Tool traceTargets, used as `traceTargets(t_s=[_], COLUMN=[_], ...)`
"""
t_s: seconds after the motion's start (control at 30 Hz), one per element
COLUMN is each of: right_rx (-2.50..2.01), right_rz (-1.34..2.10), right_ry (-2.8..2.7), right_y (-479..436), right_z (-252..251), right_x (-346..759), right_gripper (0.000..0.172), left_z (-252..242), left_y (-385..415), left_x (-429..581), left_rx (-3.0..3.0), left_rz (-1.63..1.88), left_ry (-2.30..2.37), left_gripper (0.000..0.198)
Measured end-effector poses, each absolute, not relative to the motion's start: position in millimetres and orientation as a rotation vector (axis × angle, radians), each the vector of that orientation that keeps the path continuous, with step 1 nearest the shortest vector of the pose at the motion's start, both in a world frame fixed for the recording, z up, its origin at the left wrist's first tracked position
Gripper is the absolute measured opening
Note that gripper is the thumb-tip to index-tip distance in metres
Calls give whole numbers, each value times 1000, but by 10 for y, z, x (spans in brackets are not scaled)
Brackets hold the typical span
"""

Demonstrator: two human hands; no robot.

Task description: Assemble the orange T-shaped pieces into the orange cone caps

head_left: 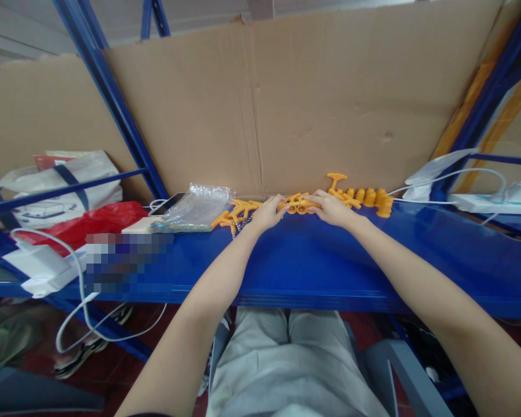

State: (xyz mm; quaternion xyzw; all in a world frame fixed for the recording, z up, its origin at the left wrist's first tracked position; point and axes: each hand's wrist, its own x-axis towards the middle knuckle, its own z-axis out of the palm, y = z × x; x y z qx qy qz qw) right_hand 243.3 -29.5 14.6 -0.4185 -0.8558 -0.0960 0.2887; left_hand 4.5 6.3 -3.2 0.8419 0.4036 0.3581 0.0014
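Both of my hands are at the back of a blue tabletop, at opposite ends of a small group of yellow plastic pieces with round openings [301, 208]. The fingers of my left hand [269, 214] are bent against its left end. At its right end, my right hand [332, 209] has its fingers curled on the pieces. Left of my left hand lie yellow branching pieces [244, 208] with a thin metal chain [241, 226]. Beyond my right hand stand several dome-topped yellow pieces [370, 197] in a row and a yellow T-shaped piece with a ridged stem [336, 178].
Cardboard [330, 98] walls off the back of the blue table [312, 260]. On the left are a clear plastic bag [199, 205], a red bag [108, 223], a white power strip [47, 278] and cables. Another power strip [481, 202] lies at right. Another person's shoe [80, 359] shows below left.
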Motion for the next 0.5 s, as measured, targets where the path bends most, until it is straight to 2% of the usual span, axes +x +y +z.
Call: traceTargets(t_s=[0.2, 0.33, 0.5], right_rx=[-1066, -1072, -1098], right_rz=[-154, 36, 462], right_ry=[-2262, -2182, -2025], right_y=[-214, -178, -223], right_z=[154, 165, 200], right_x=[2476, 2516, 2544], right_gripper=[46, 49, 34], left_z=[-44, -21, 24], left_y=[77, 45, 1], left_x=[39, 21, 1], left_rx=[2655, 2654, 2688], left_rz=[1196, 1198, 1205], left_ry=[1264, 1332, 1372], left_gripper=[12, 12, 15])
